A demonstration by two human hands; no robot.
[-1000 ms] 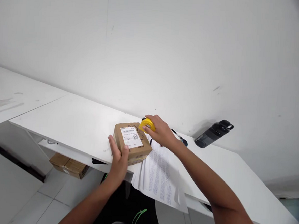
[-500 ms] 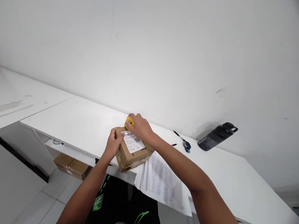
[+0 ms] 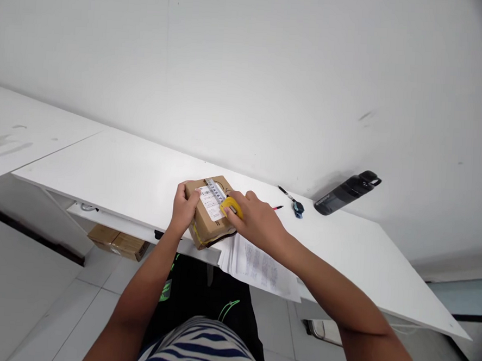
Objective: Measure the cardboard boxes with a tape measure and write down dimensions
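A brown cardboard box (image 3: 203, 228) with a white printed label (image 3: 210, 207) on top sits at the front edge of the white desk. My left hand (image 3: 182, 208) grips the box's left side, thumb on the top face near the label. In my right hand (image 3: 254, 214) is a yellow tape measure (image 3: 232, 206), held above the right part of the box top. Its numbered blade (image 3: 215, 191) is pulled out across the label toward the box's far edge, where the tip lies. My right fingers are wrapped round the case.
Printed sheets (image 3: 256, 266) lie beneath and right of the box, overhanging the front edge. Farther right are a red-tipped pencil (image 3: 278, 208), a black pen (image 3: 286, 193), a dark watch-like object (image 3: 298, 208) and a black bottle (image 3: 346, 193). Cardboard boxes (image 3: 117, 242) sit below the desk.
My right hand has moved from the box's far edge toward me and right, drawing out the tape blade over the top. My left hand still holds the box. The view has shifted.
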